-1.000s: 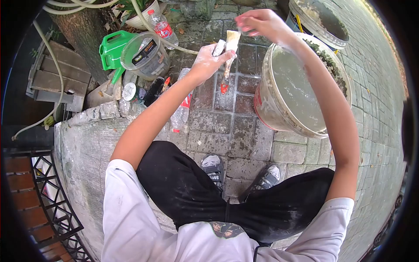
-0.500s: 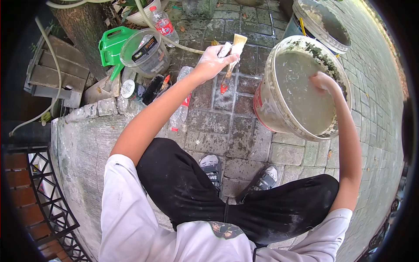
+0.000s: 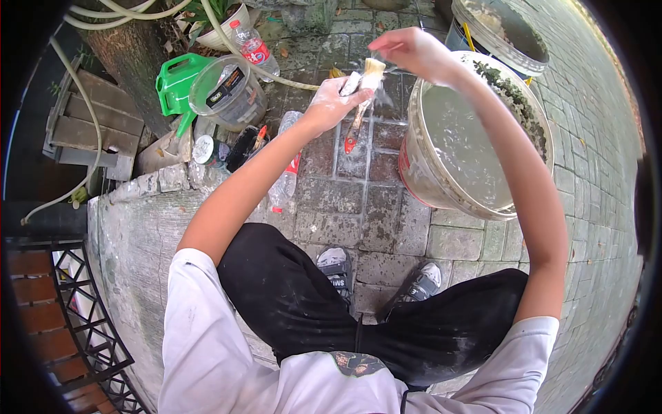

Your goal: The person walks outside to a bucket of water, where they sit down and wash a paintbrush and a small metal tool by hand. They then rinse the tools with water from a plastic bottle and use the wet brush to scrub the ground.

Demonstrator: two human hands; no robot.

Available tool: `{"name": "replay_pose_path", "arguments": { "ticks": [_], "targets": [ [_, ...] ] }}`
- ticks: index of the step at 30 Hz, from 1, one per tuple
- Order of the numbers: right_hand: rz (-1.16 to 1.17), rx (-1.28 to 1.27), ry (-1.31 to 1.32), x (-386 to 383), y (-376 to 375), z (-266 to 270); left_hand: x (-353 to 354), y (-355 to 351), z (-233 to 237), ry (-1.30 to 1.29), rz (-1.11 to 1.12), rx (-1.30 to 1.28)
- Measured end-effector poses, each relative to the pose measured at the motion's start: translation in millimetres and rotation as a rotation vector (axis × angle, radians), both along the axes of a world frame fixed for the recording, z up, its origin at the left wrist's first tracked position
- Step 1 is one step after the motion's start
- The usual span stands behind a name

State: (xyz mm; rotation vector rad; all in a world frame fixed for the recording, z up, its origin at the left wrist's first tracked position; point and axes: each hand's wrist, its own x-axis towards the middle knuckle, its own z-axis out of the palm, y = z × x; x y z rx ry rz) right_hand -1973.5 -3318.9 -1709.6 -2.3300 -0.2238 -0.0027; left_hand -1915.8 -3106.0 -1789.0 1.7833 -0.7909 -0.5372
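1. Paving (image 3: 345, 200) of wet bricks is lying under the seated person's feet, with a bottle (image 3: 285, 176) lying on it to the left.
2. Bucket (image 3: 412, 162) of cloudy grey water is standing tilted at the person's right, just beside the raised hands. The right forearm is crossing over its rim.
3. Left hand (image 3: 329, 103), coated in white, is closing firmly around the brush (image 3: 361, 103) at the metal band, thumb on the near side. This hand is carrying the brush's whole weight.
4. Right hand (image 3: 412, 52) is hovering just above the brush head, fingers bunched and pointing down-left. Whether they are pinching the hairs or only grazing them cannot be told; droplets are showing around them.
5. Brush is standing nearly upright, clear of the bucket and left of its rim. Its long axis is running from the bristles (image 3: 374, 67) at the top, away from the person, down to the red-tipped handle (image 3: 350, 141) hanging free below the left fist.
6. Bristles are lying directly beneath the right fingertips, so the right hand is nearer to the head and the left to the handle.
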Motion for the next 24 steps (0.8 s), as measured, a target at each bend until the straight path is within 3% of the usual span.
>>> {"name": "replay_pose_path", "arguments": {
  "ticks": [1,4,7,12,15,16,19,24],
  "targets": [
    [0.013,-0.203,-0.128,1.3,4.3,-4.6,-1.7,1.4,3.0,0.006,0.007,0.007],
    [0.06,-0.359,-0.465,0.6,7.1,-25.4,-2.9,1.9,4.7,0.023,-0.002,-0.02],
    [0.095,-0.253,-0.325,-3.9,8.2,-29.2,-5.2,0.2,7.5,0.015,-0.016,-0.054],
    [-0.069,-0.082,0.035,-13.0,19.8,1.0,-2.0,-0.6,11.8,-0.004,-0.002,0.005],
    [0.03,-0.2,-0.288,-11.1,18.9,-9.1,-1.2,-1.2,16.9,0.038,-0.02,-0.1],
    [0.071,-0.254,-0.215,-11.7,18.4,-9.2,-0.6,-1.3,18.4,0.042,-0.013,-0.105],
    [0.05,-0.377,-0.363,-16.0,23.4,-14.6,1.4,4.0,22.5,0.029,-0.016,-0.094],
    [0.103,-0.414,-0.376,-19.1,30.2,-4.5,12.7,12.2,26.8,-0.033,-0.109,0.019]
  ]
}}
